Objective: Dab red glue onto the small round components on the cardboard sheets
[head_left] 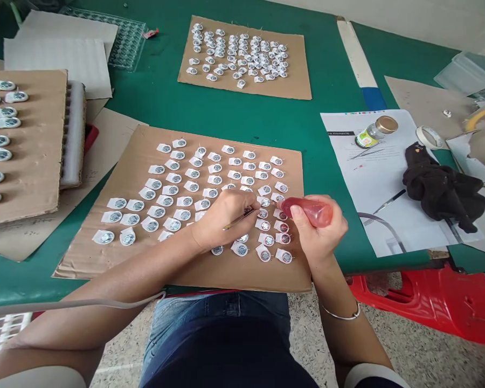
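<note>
A sheet of brown cardboard point(234, 272) lies before me, bearing rows of small round parts point(239, 248) on white paper tabs. My left hand point(226, 213) is closed around a thin metal tool, apparently tweezers point(236, 220), with the tip among the parts toward the right of the sheet. A soft bottle of translucent red liquid point(313, 212) is gripped in my right hand point(323, 231), its narrow end pointing left, close over the right-hand columns. Red marks show on several parts there, such as the round part point(283, 238) below the bottle. My left hand hides some of the middle parts.
Another cardboard sheet point(283, 91) of parts lies farther back. At left, a loaded cardboard point(32, 161) rests raised on a stack. On the right are a printed sheet point(347, 161), a glass jar point(374, 133), a tape roll point(429, 138) and black cloth point(440, 188). A red stool point(440, 302) stands below.
</note>
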`<state>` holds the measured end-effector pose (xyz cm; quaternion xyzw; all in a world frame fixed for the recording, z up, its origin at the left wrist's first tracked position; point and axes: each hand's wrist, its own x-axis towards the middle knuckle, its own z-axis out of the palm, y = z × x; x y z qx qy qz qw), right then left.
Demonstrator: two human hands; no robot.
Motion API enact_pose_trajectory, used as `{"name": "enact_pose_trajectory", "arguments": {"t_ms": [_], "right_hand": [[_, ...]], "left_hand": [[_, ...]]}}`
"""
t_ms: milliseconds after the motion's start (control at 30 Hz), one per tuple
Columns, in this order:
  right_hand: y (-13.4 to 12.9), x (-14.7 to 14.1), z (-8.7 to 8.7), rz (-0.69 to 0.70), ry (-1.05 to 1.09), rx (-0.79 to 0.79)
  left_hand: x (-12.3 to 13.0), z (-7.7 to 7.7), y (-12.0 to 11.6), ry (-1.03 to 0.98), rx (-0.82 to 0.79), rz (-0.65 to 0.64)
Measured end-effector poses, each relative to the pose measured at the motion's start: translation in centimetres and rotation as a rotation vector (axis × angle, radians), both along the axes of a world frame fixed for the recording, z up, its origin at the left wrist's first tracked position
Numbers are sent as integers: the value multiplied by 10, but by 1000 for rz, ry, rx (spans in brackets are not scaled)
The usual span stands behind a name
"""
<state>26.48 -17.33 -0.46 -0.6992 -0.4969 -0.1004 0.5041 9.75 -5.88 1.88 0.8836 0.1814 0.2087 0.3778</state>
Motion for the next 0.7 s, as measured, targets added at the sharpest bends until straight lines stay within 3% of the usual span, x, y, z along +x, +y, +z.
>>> {"name": "enact_pose_trajectory", "arguments": {"t_ms": [700], "right_hand": [[-3,-1,-1,33,-24,10]], "left_hand": [[1,-2,0,18,-30,44]]}}
